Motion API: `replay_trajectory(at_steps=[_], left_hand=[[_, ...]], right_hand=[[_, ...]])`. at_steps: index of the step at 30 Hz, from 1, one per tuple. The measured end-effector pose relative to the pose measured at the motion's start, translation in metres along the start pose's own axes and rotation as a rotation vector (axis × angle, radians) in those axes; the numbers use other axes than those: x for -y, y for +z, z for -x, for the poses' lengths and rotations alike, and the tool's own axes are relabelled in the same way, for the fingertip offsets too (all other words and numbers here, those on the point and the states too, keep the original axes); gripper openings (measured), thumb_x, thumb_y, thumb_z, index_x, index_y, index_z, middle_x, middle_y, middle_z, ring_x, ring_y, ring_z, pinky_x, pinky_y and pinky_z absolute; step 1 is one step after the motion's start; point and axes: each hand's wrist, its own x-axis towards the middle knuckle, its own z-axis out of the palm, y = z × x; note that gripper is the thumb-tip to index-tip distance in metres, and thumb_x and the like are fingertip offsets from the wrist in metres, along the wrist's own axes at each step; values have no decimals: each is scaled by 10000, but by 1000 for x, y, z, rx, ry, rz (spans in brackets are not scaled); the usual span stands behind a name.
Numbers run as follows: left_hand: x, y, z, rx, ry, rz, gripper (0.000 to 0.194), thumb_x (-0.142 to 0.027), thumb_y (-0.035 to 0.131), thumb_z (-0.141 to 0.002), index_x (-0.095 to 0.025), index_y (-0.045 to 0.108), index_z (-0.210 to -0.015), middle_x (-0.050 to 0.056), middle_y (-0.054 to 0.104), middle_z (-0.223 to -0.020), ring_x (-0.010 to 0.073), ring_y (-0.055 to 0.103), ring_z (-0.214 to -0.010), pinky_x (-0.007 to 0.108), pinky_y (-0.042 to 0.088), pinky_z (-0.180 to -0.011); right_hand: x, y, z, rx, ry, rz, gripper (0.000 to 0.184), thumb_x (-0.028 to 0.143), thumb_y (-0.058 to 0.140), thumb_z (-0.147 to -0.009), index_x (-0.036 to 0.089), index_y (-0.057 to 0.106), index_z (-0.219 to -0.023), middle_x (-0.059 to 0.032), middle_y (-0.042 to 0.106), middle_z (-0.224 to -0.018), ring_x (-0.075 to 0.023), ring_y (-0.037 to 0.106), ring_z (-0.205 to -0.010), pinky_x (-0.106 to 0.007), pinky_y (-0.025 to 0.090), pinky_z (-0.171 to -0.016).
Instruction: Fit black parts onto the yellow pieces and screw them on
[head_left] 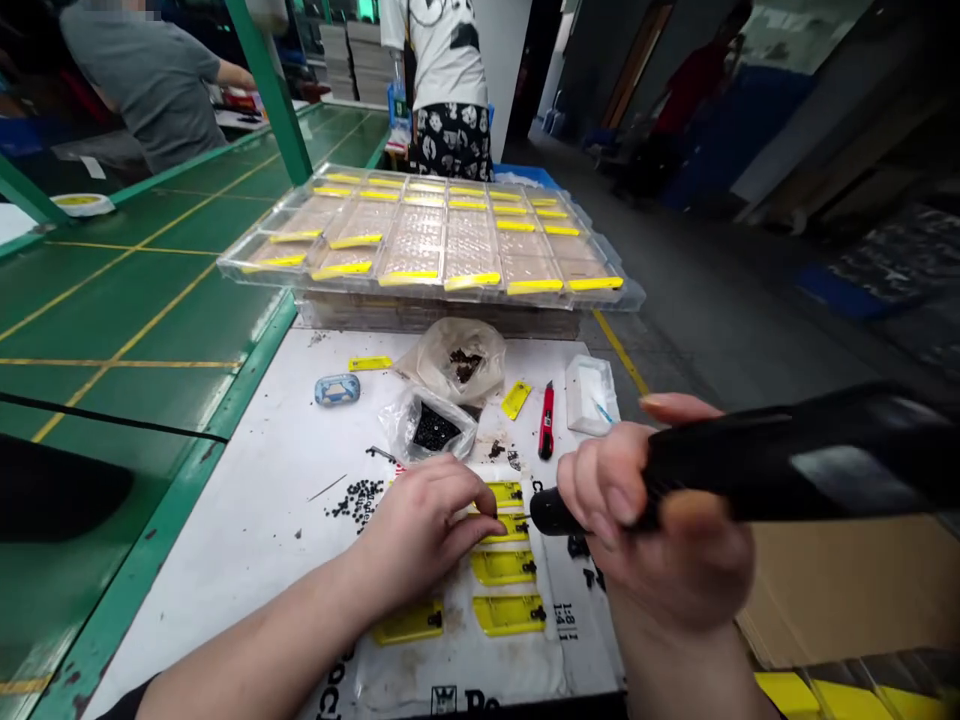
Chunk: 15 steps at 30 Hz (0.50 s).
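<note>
My right hand (652, 510) is wrapped around a black electric screwdriver (810, 450), its tip pointing left at the dark fitting on the end of a yellow plastic piece (511, 530). On that same piece, the pinched thumb and forefinger of my left hand (431, 520) press down; whether they also hold something small is hidden. More yellow pieces with dark fittings, such as one yellow piece (506, 615) nearest me, lie in columns on a stained white pad (465, 680). Part of the left column is covered by my left hand. Small black parts (358, 503) are scattered left of it.
Beyond the pad lie a bag of black parts (435, 425), a bag of brown bits (465, 360), a red utility knife (547, 420), a white box (591, 395) and a blue case (337, 389). Stacked clear trays (420, 240) stand behind. A green bench (135, 270) runs along the left.
</note>
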Motion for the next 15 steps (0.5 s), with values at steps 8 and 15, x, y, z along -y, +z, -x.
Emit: replay_trajectory(at_steps=[8, 15], left_hand=[[0, 6, 1, 56, -11, 10, 126, -269, 794, -1023, -201, 738, -933, 12, 766, -867, 182, 678, -834, 299, 507, -771], [-1, 4, 0, 54, 11, 21, 134, -297, 757, -1055, -205, 738, -959, 21, 777, -888, 181, 687, -838, 300, 517, -768]], right_hand=[[13, -3, 10, 39, -17, -27, 459, 730, 629, -1029, 345, 795, -1213, 44, 585, -596, -122, 503, -438, -298, 459, -449], [20, -7, 10, 108, 83, 12, 402, 729, 606, -1032, 408, 790, -1189, 40, 561, -556, -145, 511, -433, -324, 456, -453]])
